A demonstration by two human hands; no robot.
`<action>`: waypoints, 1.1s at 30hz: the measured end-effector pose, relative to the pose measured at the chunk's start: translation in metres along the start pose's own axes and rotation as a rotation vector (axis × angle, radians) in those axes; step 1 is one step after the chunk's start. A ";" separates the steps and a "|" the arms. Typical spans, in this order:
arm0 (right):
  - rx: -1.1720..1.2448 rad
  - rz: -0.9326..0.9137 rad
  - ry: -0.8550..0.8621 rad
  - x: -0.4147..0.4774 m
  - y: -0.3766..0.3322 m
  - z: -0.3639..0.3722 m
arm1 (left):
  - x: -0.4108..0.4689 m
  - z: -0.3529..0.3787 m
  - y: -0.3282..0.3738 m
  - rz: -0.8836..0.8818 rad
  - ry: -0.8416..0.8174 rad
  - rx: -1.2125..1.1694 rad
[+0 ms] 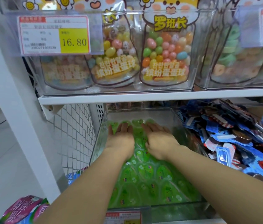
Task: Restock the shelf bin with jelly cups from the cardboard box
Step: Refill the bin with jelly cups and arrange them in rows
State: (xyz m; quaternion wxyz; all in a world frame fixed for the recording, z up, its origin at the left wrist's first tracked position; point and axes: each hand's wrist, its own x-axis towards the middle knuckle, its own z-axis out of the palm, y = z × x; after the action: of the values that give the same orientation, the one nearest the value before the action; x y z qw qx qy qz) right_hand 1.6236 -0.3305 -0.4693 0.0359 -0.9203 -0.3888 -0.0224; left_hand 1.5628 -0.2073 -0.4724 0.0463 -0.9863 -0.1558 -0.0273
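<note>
Both hands laid flat on green jelly cups in the clear shelf bin

Both bare forearms reach from the near edge into the clear shelf bin (98,139), which sits under the white shelf (127,98). The left hand (121,138) and right hand (159,141) lie side by side, palms down, towards the far end of the bin. Their fingers are extended and loosely together, resting on top of the green jelly cups (151,180) and gripping nothing. The left fingertips lie close to the bin's left wall. The jelly cups fill the bin from its near front to its far end, packed in a layer beneath both wrists. To the right lies a heap of blue-wrapped snacks (234,139); to the left stands a white wire mesh panel (74,131). On the shelf above stand pouches of coloured candy eggs (166,52), beside a price tag (55,34) reading 16.80.
</note>
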 end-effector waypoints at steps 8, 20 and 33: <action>0.006 -0.002 0.002 -0.002 0.001 -0.006 | -0.002 -0.001 0.001 -0.005 0.002 0.015; 0.092 -0.154 0.351 -0.120 -0.010 -0.041 | -0.111 -0.037 0.019 0.213 0.459 -0.371; 0.556 0.256 -0.176 -0.293 0.034 0.115 | -0.252 0.119 0.097 0.128 -0.101 -0.578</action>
State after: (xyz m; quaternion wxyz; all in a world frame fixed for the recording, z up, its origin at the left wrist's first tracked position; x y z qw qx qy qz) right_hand 1.4456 -0.5534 -0.6058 0.2549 -0.9151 -0.2625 0.1693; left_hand 1.3580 -0.3643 -0.6163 -0.2425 -0.9666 -0.0812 -0.0183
